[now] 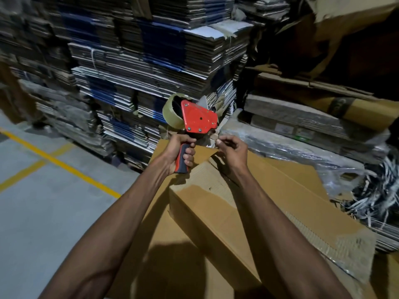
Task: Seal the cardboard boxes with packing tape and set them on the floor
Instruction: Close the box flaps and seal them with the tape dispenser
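Note:
My left hand (pixel 182 151) grips the red-and-grey handle of a red tape dispenser (pixel 198 118), held upright above the boxes, with a roll of clear packing tape (pixel 170 110) on its left side. My right hand (pixel 232 147) is beside the dispenser's front, fingers pinched at the tape end near the blade. Below both hands lies a brown cardboard box (pixel 218 212) with a flap (pixel 302 203) spread open to the right. It rests on another cardboard box (pixel 172 266) lower in the head view.
Tall stacks of flattened cartons (pixel 133 72) rise behind the boxes. Plastic-wrapped carton bundles (pixel 302 134) and loose strapping (pixel 371 190) lie on the right. Grey floor (pixel 43 201) with yellow lines (pixel 64 165) lies to the left.

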`<state>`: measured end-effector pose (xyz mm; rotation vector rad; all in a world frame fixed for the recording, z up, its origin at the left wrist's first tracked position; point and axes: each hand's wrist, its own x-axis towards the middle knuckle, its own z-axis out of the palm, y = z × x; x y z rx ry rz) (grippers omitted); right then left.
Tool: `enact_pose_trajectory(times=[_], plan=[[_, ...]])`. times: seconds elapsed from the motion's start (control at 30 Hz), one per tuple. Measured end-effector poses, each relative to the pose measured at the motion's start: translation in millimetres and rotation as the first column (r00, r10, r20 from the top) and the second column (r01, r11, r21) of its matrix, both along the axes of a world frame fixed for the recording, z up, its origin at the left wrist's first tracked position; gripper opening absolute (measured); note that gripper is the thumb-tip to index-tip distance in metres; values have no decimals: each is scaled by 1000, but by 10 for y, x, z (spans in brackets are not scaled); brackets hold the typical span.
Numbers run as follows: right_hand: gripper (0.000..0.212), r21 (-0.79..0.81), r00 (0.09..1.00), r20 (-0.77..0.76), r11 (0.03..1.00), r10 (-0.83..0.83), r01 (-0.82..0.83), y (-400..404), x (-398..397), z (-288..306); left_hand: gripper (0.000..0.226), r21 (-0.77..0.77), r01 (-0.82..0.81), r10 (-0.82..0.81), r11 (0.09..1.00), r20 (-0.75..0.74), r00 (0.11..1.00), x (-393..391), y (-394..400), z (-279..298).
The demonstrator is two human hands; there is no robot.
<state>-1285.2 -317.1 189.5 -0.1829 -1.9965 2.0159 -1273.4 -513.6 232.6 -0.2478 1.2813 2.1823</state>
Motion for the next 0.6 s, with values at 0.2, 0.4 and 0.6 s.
enact_pose_trajectory(times=[0.2,0.4,0.6], plan=[[24,-457,956,292,873,-30,167,305,199,-149,24,-118,14,-20,993,-47,999,63,259,170],[63,-505,764,524,860,376,-76,419,180,31,22,-272,5,-32,962,-96,995,67,384,253],[49,-540,709,567,839,420,-66,358,-90,308,19,-384,-10,-51,923,-150,987,140,458,294]])
